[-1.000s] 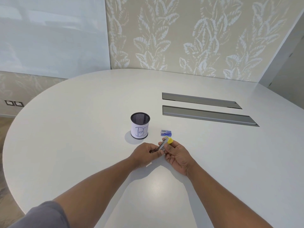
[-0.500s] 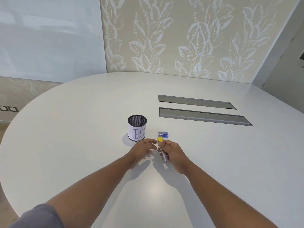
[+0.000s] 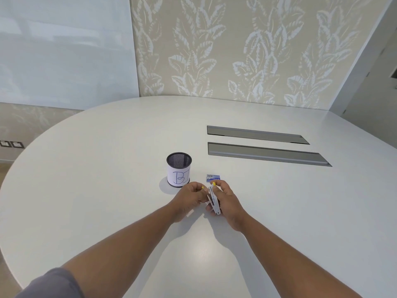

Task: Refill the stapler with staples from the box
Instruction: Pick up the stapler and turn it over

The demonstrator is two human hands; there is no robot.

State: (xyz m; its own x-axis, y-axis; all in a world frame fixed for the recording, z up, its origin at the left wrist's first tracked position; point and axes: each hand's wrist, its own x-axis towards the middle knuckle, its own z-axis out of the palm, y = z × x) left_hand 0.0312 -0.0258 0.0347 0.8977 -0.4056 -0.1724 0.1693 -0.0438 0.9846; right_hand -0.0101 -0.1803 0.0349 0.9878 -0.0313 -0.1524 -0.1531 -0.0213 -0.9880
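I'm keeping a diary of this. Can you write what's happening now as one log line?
stage: opening stapler | right hand: holds stapler | left hand: pinches its yellow part | staple box: on table, untouched

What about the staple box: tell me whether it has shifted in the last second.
No. The staple box sits just right of the mesh pen cup, same gap as before.

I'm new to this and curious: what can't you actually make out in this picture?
Head view:
- Stapler: staples inside? Too small, flanked by left hand and right hand.
- Box: print too small; near edge hidden by fingers.
- Cup: contents hidden by its mesh wall.
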